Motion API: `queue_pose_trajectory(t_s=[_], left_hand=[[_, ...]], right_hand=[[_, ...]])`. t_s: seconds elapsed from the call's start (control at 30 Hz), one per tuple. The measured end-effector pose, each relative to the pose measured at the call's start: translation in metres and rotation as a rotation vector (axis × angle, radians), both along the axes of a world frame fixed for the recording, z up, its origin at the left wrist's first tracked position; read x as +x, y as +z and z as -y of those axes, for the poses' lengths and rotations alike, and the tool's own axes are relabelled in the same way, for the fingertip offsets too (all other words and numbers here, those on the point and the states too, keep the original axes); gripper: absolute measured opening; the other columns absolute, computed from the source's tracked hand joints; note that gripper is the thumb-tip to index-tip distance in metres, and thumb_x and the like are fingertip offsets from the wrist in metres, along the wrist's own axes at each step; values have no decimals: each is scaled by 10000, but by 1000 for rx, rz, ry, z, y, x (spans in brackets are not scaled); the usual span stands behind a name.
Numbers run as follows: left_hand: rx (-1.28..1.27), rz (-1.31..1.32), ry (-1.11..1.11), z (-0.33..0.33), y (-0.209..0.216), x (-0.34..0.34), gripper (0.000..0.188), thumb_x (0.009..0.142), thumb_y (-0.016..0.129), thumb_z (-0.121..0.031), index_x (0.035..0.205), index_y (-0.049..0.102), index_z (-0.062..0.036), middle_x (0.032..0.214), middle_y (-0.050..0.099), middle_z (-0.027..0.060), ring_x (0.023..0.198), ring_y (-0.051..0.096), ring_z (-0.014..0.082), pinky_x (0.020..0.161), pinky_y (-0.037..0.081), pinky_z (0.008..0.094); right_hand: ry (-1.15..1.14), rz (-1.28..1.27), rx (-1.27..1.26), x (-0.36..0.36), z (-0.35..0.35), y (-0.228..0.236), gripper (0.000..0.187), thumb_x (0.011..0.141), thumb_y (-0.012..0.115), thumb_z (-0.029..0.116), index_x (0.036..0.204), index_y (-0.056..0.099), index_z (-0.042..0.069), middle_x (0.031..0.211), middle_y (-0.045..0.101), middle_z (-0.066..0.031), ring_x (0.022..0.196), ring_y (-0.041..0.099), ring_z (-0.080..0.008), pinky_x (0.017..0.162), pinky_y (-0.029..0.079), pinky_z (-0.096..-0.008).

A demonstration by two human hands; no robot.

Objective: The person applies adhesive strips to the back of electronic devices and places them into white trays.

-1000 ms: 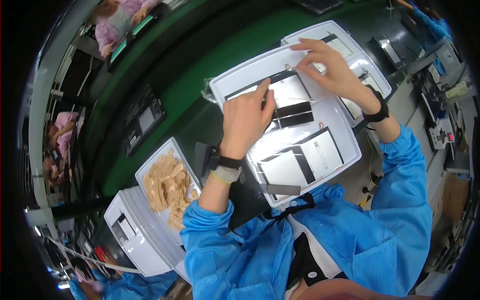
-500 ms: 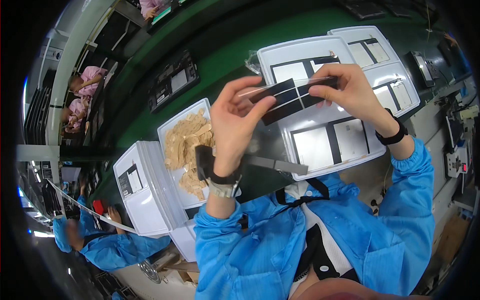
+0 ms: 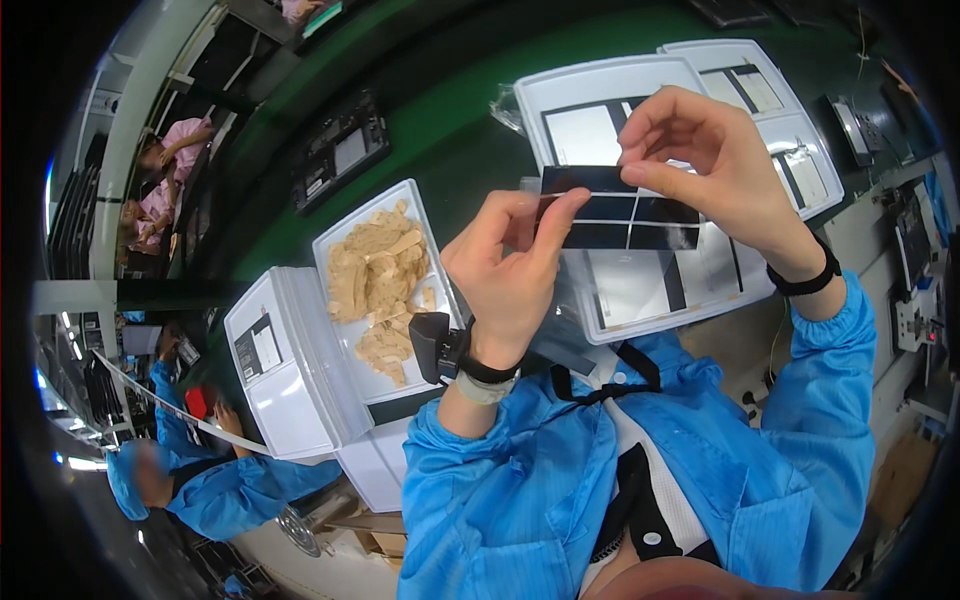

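Observation:
Between my hands is a clear sheet with black rectangular stickers (image 3: 610,208) in rows, parted by thin pale gaps. My left hand (image 3: 505,265) grips its left edge, thumb on the front and fingers behind. At the upper edge, my right hand (image 3: 715,165) is closed in a pinch, thumb against fingertips; whether one sticker is lifted there I cannot tell. Below the sheet is a white tray (image 3: 665,326) holding flat silver-and-black rectangular parts (image 3: 625,285), partly covered by my hands and the sheet.
Left of my left hand, a white tray (image 3: 322,250) holds a pile of tan paper-like scraps (image 3: 375,265). Stacked white trays (image 3: 290,400) stand beyond it. A black device part (image 3: 345,150) lies on the green bench. More trays (image 3: 815,150) are at right. A co-worker in blue (image 3: 240,495) sits at left.
The sheet has turned from a slant to nearly level, showing more of its face. My left hand moved right and down; my right hand shifted to the sheet's upper edge.

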State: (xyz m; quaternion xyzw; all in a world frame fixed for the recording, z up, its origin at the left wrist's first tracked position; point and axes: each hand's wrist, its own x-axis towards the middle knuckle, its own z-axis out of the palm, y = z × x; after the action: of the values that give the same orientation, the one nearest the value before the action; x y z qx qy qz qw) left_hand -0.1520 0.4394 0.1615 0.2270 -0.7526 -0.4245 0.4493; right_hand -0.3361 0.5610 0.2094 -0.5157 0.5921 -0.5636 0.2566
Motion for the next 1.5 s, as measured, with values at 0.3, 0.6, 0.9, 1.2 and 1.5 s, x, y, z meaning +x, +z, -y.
queue_pose_trajectory(t_s=[0.3,0.6,0.9,1.2,1.5], left_hand=[[401,265,-291,-27,13,-20,192,903,815,-88,808,670,-3,598,563,-50,509,470,-3,463,320,184],[-386,586,-531,-56,-38,-37,276,851,839,-219,1070,744,-80,695,682,75,550,649,196,522,482,290],[-465,469,-507,-52,-52,-32,332,804,867,-204,1092,759,-78,716,695,61,537,640,184,501,466,291],[-612,551,-516,-55,-52,-35,499,855,804,-257,1321,712,-103,654,531,-4,449,495,132,436,385,295],[-649,564,-489,-60,-53,-39,502,889,778,-301,1309,700,-36,652,522,3,432,475,122,419,365,296]], right_hand=[[-209,-138,38,-46,-73,-4,247,914,733,3,1149,655,2,939,688,-33,870,674,-88,772,538,-216],[-97,-43,454,-64,-100,-53,320,911,764,65,1194,623,20,846,743,-81,793,728,-111,709,557,-236],[-144,-94,472,-61,-89,-67,380,905,768,56,1231,574,39,848,747,-93,778,736,-133,696,564,-249],[-149,-121,487,-63,-89,-70,404,902,775,60,1254,578,38,850,744,-103,767,731,-138,685,561,-255],[-170,-262,478,-63,-90,-67,410,866,813,111,1209,606,20,799,729,-95,711,719,-149,632,559,-270]])
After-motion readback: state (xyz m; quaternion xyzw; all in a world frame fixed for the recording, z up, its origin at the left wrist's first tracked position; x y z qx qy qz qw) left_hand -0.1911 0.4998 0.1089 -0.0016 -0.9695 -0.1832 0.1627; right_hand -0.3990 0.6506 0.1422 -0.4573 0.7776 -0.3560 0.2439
